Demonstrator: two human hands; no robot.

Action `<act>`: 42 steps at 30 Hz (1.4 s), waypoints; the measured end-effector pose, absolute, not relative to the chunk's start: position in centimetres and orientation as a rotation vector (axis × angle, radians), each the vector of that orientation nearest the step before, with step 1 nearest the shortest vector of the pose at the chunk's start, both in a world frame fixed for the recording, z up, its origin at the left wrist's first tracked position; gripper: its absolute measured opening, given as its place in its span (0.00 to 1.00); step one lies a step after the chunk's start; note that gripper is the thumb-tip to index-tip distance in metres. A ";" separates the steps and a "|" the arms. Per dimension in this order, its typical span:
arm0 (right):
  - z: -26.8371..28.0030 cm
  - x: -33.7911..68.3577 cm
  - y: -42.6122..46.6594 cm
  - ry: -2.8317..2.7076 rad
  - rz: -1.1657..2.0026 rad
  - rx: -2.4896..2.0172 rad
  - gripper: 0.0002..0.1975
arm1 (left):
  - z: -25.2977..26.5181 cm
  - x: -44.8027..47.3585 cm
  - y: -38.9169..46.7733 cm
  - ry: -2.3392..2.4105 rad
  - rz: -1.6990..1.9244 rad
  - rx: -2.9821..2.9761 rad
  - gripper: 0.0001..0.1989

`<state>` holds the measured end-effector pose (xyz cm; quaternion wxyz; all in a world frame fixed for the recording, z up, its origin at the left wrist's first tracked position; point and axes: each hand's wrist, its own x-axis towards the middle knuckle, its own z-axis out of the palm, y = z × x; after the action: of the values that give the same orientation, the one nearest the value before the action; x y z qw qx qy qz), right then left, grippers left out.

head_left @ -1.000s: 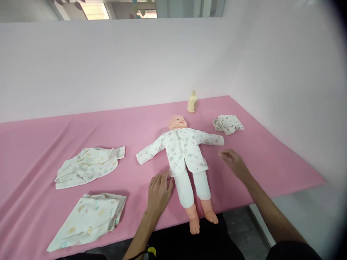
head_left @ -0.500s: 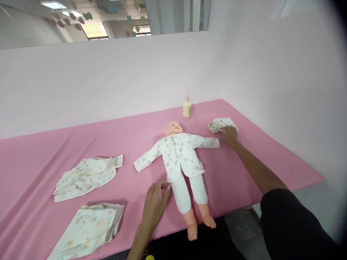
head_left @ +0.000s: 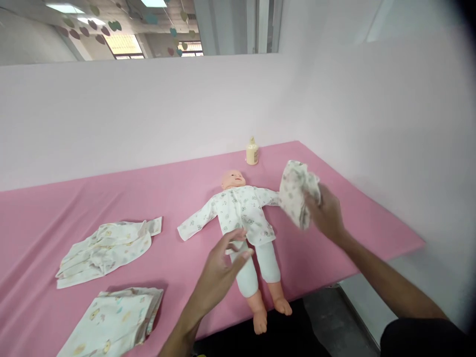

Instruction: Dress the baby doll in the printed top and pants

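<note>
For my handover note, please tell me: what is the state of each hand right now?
Left hand: open, thumb and fingers apart, nothing visible held.
Right hand: closed, holding the patterned cloth.

Right fingers [head_left: 315,207] grip cloth [head_left: 295,191]; left fingers [head_left: 231,238] near doll [head_left: 248,213].

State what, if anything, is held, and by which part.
The right hand grips a white, patterned, folded cloth by its right edge; the left hand holds nothing.

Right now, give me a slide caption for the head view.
Right hand holding a folded printed cloth; left hand open near the dressed baby doll.
</note>
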<state>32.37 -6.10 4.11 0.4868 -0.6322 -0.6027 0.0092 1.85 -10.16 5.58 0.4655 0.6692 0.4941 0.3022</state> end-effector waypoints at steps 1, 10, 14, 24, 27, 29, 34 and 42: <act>4.5 30.3 -8.0 -1.594 0.039 -1.422 0.08 | 6.3 3.1 -10.2 1.098 0.708 1.635 0.29; 5.7 24.5 -14.7 -1.839 0.718 -1.028 0.04 | 6.4 4.7 -11.3 1.024 0.954 1.427 0.17; 5.1 27.1 -15.5 -1.638 0.829 -1.139 0.09 | 6.2 2.6 -10.7 1.116 1.171 1.190 0.17; 3.4 28.4 -15.5 -1.395 0.389 -1.521 0.21 | 7.2 2.3 -10.7 0.768 1.280 0.891 0.11; 5.2 25.8 -16.9 -1.603 0.524 -1.330 0.27 | 7.1 4.1 -12.1 0.746 1.017 1.136 0.14; 6.4 24.3 -17.6 -1.643 0.642 -1.256 0.29 | 7.2 4.9 -12.8 0.674 0.870 1.307 0.18; 6.8 23.4 -17.4 -1.580 0.743 -1.235 0.12 | 7.7 4.3 -13.5 0.675 0.866 1.384 0.17; 7.6 28.4 -14.9 -0.994 0.789 -1.204 0.08 | 9.1 0.1 -10.8 0.898 1.391 1.129 0.10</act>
<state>28.44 -14.90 7.56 0.6414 -0.5282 -0.4359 0.3459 0.10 -10.80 9.08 0.5387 0.4748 0.3775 0.5847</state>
